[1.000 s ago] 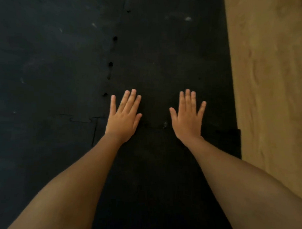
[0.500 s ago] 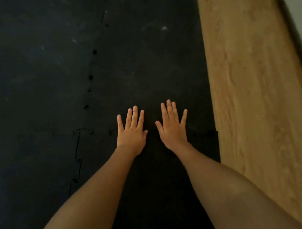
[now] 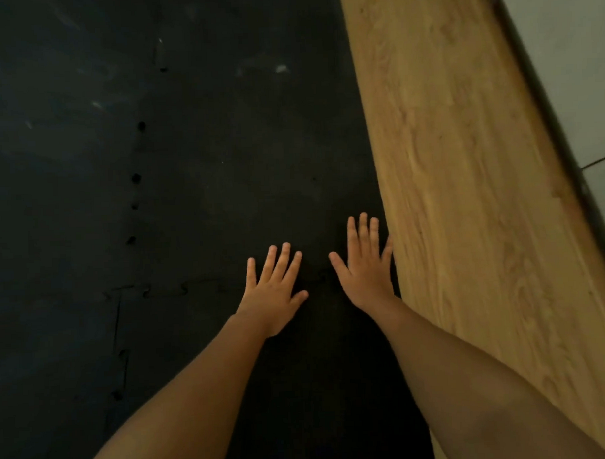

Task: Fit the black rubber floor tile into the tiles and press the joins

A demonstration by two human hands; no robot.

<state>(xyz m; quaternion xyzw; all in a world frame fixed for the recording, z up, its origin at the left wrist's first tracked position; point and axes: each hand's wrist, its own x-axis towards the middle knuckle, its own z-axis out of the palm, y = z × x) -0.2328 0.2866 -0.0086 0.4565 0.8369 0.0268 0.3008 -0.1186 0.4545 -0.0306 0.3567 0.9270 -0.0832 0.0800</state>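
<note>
Fingers spread flat on black rubber tiles beside wood flooring.

Your black rubber floor tile lies flat at the near right corner of the laid tiles, its interlocking toothed join running across its far edge (a second seam climbs its left side), small gaps showing along both joins.
</note>
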